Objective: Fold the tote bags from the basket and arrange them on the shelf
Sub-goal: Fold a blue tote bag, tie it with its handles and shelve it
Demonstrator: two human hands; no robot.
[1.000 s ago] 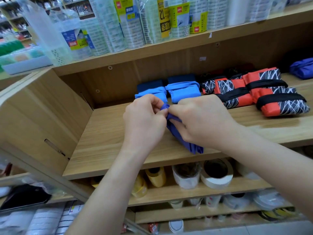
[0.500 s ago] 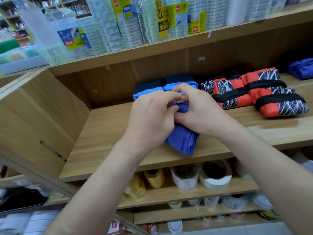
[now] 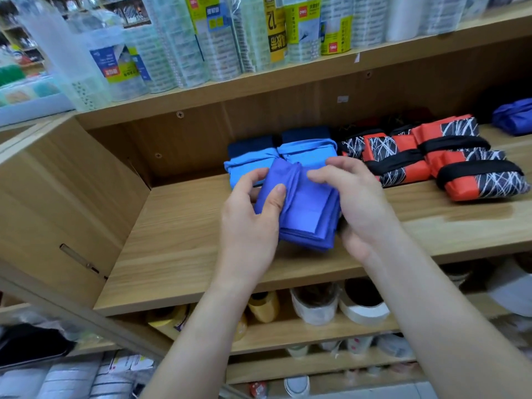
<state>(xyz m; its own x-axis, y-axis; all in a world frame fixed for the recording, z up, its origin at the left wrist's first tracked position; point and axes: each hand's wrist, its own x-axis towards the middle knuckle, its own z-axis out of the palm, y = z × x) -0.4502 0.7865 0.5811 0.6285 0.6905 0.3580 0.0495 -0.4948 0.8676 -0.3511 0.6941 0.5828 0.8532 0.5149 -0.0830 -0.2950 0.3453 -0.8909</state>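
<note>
A folded tote bag sits between the left hand and the right hand, which hold it over the middle shelf. Just behind it two folded bags lie side by side, with two more bags behind those, against the back. To their right lies a cluster of bags, and beyond it, far right, a lone bag. Wrapped packs stand on the upper shelf; tape rolls sit on the lower shelf.
</note>
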